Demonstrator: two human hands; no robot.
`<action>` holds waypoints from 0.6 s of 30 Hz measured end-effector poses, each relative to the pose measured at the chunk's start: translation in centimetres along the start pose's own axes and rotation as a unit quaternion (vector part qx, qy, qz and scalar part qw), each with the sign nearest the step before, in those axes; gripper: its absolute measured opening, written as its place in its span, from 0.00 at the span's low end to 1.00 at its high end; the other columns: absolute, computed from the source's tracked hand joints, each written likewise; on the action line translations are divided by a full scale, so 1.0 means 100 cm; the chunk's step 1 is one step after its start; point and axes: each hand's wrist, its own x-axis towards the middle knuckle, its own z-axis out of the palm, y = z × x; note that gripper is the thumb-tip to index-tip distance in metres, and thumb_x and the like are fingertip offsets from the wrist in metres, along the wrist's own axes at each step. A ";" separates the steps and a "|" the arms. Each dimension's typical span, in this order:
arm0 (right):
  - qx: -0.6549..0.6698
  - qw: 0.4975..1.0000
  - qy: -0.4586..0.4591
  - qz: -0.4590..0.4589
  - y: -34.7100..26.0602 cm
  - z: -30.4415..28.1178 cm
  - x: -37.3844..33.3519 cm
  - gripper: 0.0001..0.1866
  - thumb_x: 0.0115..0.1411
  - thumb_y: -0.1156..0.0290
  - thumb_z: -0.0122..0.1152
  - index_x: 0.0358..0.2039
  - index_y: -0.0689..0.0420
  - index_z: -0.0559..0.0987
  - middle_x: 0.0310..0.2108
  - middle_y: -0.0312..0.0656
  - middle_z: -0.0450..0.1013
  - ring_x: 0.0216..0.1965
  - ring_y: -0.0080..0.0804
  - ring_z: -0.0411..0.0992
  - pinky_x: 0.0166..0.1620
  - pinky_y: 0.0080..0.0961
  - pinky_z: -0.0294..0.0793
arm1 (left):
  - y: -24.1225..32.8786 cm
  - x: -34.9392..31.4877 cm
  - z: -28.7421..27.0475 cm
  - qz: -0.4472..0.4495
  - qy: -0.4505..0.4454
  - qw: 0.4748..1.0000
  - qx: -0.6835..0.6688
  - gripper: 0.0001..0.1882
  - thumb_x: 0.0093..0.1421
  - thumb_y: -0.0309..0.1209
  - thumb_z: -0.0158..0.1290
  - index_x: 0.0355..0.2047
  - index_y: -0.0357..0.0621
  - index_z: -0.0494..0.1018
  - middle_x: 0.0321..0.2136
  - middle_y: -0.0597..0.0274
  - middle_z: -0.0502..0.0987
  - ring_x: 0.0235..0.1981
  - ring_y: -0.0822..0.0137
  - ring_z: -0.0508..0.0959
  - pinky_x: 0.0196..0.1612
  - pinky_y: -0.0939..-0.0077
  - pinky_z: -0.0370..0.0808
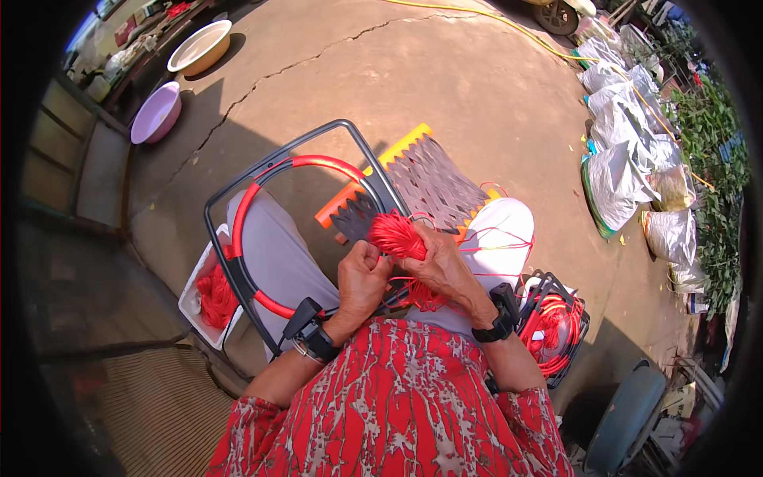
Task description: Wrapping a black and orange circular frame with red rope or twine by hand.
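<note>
My right hand (441, 262) grips a thick bundle of thin red cord (395, 234), its thumb across the strands. Close against the bundle's lower left, my left hand (363, 280) is closed in a pinch; what lies between its fingers is hidden. Across my lap leans a black metal frame (213, 219) carrying a curved bar (327, 163) partly wound in red cord. Loose red strands (501, 246) trail over my right knee, and more cord (425, 294) lies tangled below my hands.
Beyond my knees lies a grey lattice piece (441, 183) with orange and yellow edges. A white tub (191, 300) of red cord stands left; another black frame with red cord (552, 326) stands right. White sacks (616, 187) line the right side; basins (156, 114) stand far left.
</note>
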 end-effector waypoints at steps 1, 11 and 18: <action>-0.001 1.000 0.000 -0.001 0.004 0.001 -0.003 0.20 0.48 0.71 0.68 0.41 0.61 0.73 0.30 0.51 0.74 0.30 0.42 0.74 0.37 0.33 0.72 | -0.002 0.001 0.003 0.024 0.015 0.998 -0.051 0.10 0.54 0.23 0.59 0.26 0.36 0.67 0.13 0.64 0.71 0.14 0.79 0.70 0.16 0.77 0.68; 0.027 0.938 0.310 0.153 0.036 -0.190 -0.097 0.21 0.53 0.80 0.55 0.50 0.60 0.74 0.32 0.32 0.71 0.31 0.18 0.68 0.37 0.18 0.70 | -0.014 0.005 -0.013 -0.040 -0.004 0.998 0.040 0.11 0.52 0.25 0.61 0.26 0.36 0.68 0.13 0.59 0.72 0.15 0.74 0.72 0.18 0.72 0.65; -0.529 0.661 0.352 0.398 0.156 -0.367 -0.239 0.19 0.53 0.65 0.58 0.46 0.52 0.74 0.33 0.51 0.77 0.35 0.53 0.76 0.38 0.46 0.73 | -0.025 0.009 -0.010 0.018 -0.001 0.997 0.078 0.11 0.54 0.26 0.59 0.27 0.37 0.67 0.13 0.62 0.71 0.13 0.74 0.70 0.17 0.76 0.64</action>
